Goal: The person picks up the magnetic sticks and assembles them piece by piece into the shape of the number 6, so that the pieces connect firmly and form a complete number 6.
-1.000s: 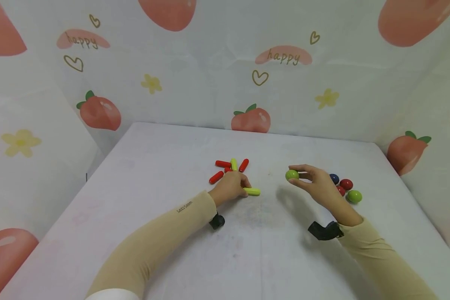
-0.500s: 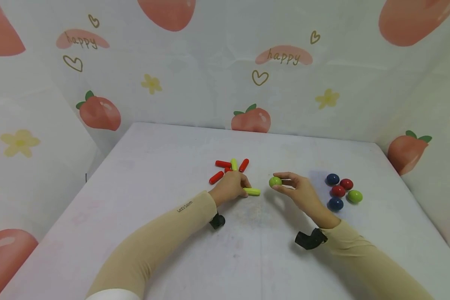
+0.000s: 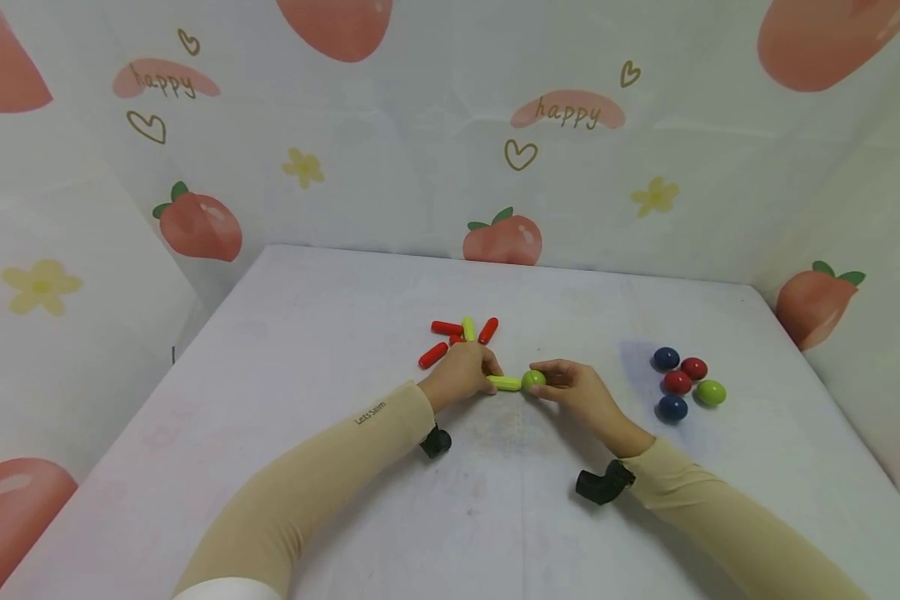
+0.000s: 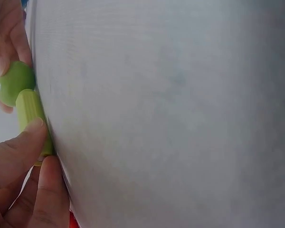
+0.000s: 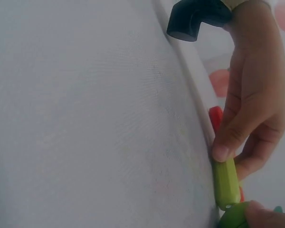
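Note:
My left hand (image 3: 461,372) pinches a yellow-green rod (image 3: 506,383) between thumb and fingers, low over the white table. Ridges run along the rod (image 4: 31,108) in the left wrist view. A glossy green ball (image 3: 533,381) is held in the fingers of my right hand (image 3: 581,400). Ball and rod meet end to end in the left wrist view, where the ball (image 4: 15,84) sits against the rod's tip. Just beyond my left hand lie red rods (image 3: 433,355) and another yellow rod (image 3: 468,328), fanned out around a red ball (image 3: 456,339) that my hand partly covers.
On the right of the white table (image 3: 330,308) lies a cluster of balls: blue (image 3: 666,358), red (image 3: 677,382) and green (image 3: 711,392). A black wrist camera (image 3: 604,482) hangs under my right wrist. A printed cloth (image 3: 420,150) stands behind the table.
My right hand has carried the green ball left and down from near the ball cluster to the free end of the yellow-green rod. My left hand has stayed in place.

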Demonstrator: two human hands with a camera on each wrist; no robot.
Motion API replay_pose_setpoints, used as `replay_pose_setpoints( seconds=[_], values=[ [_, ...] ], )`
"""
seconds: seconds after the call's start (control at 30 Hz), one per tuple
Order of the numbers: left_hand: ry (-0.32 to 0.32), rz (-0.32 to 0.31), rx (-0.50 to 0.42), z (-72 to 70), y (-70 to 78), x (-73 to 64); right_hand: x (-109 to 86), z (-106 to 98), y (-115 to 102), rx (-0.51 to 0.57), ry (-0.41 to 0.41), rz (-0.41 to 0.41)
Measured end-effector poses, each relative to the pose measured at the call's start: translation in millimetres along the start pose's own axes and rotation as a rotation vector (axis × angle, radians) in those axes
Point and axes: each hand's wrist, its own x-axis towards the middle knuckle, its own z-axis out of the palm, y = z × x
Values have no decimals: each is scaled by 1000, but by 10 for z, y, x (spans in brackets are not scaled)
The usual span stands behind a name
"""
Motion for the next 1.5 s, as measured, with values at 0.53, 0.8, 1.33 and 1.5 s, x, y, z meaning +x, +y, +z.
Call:
replay_pose_setpoints(
  seconds=[0.53, 0.8, 1.33, 1.5],
  values=[
    [-5, -24, -49, 16, -75, 59, 25, -7, 16, 0, -30, -13],
    [-11, -30, -42, -12, -62, 52, 53, -16, 19, -23, -37, -36],
    [-19, -62, -52, 8, -57, 60, 57, -15, 30, -44, -42, -35],
    [-15, -56, -49, 4, -54, 59, 65, -19, 33, -44, -44, -37]
  ],
)
